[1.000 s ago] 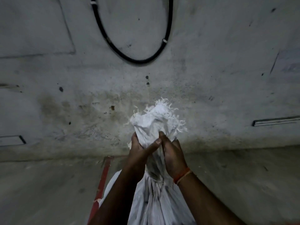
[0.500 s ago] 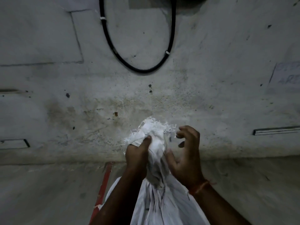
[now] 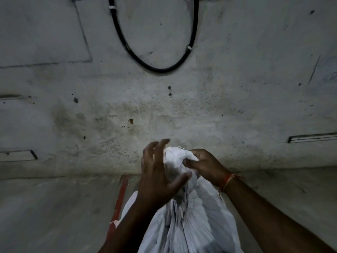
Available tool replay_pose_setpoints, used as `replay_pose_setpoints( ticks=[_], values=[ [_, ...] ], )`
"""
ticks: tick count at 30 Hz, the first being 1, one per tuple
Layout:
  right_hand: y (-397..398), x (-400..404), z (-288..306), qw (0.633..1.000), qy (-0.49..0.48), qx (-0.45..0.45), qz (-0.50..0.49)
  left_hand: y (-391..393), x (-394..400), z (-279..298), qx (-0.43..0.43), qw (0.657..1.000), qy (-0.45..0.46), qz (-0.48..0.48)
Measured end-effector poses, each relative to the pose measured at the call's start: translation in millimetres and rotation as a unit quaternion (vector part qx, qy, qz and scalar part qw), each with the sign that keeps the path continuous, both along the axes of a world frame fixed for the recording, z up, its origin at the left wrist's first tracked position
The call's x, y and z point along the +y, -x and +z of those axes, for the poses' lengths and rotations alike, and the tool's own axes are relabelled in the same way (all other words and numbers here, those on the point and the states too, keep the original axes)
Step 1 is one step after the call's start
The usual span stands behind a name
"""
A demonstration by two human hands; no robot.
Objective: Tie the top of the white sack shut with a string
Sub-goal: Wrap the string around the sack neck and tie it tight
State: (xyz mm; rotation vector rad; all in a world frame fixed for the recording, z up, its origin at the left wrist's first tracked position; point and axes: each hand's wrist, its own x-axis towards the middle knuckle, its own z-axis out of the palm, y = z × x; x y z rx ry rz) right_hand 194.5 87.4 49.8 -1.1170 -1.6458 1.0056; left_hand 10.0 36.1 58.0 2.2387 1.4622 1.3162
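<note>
- The white sack (image 3: 189, 221) is standing low in the middle of the view, its body spreading toward the bottom edge, its gathered neck rising up and away toward the wall (image 3: 182, 106) — that near-upright neck is the long axis any wrap has to circle.
- The bunched top (image 3: 175, 157) is sitting between the two hands, frayed edge poking out above.
- The right hand (image 3: 206, 167) is closing around the bunch from the right side, fingers curled onto the cloth and pinching it.
- The left hand (image 3: 158, 172) is hanging just left of the neck, fingers spread wide and loose, thumb reaching across to touch the cloth below the bunch; it is not gripping anything that I can make out.
- No string is showing clearly — it may be hidden in the folds, I cannot tell.
- Judging from this, the left hand is the freer one and is lying nearer the narrow waist, so a wrap around the neck would likely fall to it while the right is pinning the top.
- A red strip (image 3: 120, 198) is lying on the floor just left of the sack, apart from both hands.
</note>
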Motion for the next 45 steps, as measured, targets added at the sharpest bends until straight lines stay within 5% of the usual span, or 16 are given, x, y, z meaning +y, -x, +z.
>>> replay_pose_setpoints(
  ticks=[2, 7, 11, 18, 22, 24, 26, 29, 31, 33, 36, 42, 45],
  values=[
    [7.2, 3.2, 0.3, 0.997, 0.050, 0.066, -0.001, -1.5, -1.3, -17.0, 0.053, 0.996, 0.047, -0.047],
    [26.0, 15.2, -0.1, 0.985, 0.090, 0.132, -0.060, -12.3, 25.7, -40.0, -0.058, 0.991, 0.091, -0.076],
    [24.3, 27.4, -5.3, 0.978, 0.110, 0.156, -0.079, -11.0, 45.5, -49.7, -0.059, 0.990, 0.121, -0.046],
    [12.4, 25.3, -45.3, 0.985, 0.106, 0.100, -0.090, -11.8, 66.6, -55.2, -0.203, 0.948, 0.240, -0.042],
    [20.5, 18.3, -61.5, 0.971, 0.150, 0.169, -0.082, -14.6, 67.7, -61.1, -0.235, 0.925, 0.297, -0.030],
    [27.1, 19.9, -59.3, 0.978, 0.111, 0.108, -0.137, -16.0, 69.8, -57.9, -0.254, 0.906, 0.339, -0.015],
    [34.1, 24.4, -56.0, 0.978, 0.089, 0.084, -0.169, -16.2, 69.6, -53.9, -0.192, 0.923, 0.329, 0.058],
    [40.3, 32.0, -55.3, 0.974, 0.108, 0.063, -0.187, -12.5, 39.0, -47.6, 0.037, 0.984, 0.142, 0.105],
    [38.6, 36.1, -54.6, 0.971, 0.143, 0.072, -0.176, -5.7, 18.1, -60.3, 0.149, 0.984, 0.076, 0.059],
    [36.6, 38.0, -59.2, 0.972, 0.164, 0.054, -0.159, 3.8, 6.9, -79.4, 0.197, 0.974, 0.100, 0.039],
    [34.1, 35.5, -58.0, 0.977, 0.128, -0.120, -0.118, 4.6, 17.6, -87.7, 0.127, 0.987, 0.094, 0.011],
    [21.1, 25.4, -51.5, 0.988, 0.131, -0.058, -0.058, 6.9, 43.8, -98.5, 0.012, 0.992, 0.126, -0.019],
    [6.4, 15.2, -59.4, 0.971, 0.106, -0.198, -0.083, 10.5, 47.2, -106.4, 0.027, 0.991, 0.128, -0.028]
  ],
)
